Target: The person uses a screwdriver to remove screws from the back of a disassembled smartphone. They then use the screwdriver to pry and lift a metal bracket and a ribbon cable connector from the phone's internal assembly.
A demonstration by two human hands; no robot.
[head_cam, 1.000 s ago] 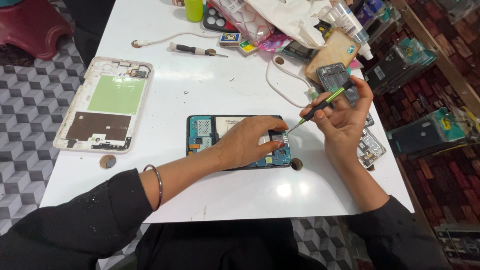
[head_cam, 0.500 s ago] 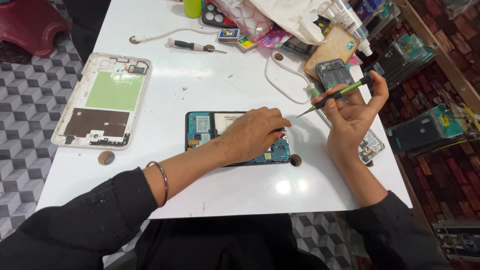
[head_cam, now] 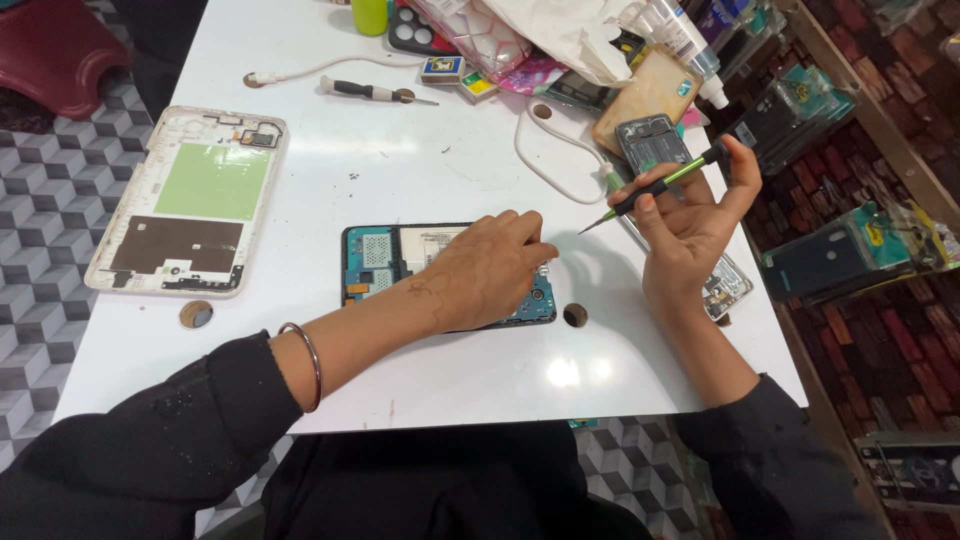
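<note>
Our left hand (head_cam: pixel 490 275) flat on the opened tablet (head_cam: pixel 390 262) mid-table — gripping nothing, our right hand (head_cam: pixel 690 225) pinching a green screwdriver (head_cam: pixel 655 186), tip raised just right of the tablet, white table (head_cam: pixel 420 170).

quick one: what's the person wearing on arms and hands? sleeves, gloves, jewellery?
Both hands are bare, no gloves. The left hand has a faint drawn pattern on its back, and a thin metal bangle sits on that wrist. Both arms wear long black sleeves, pushed up above the wrists. No rings can be made out on the right hand.
</note>
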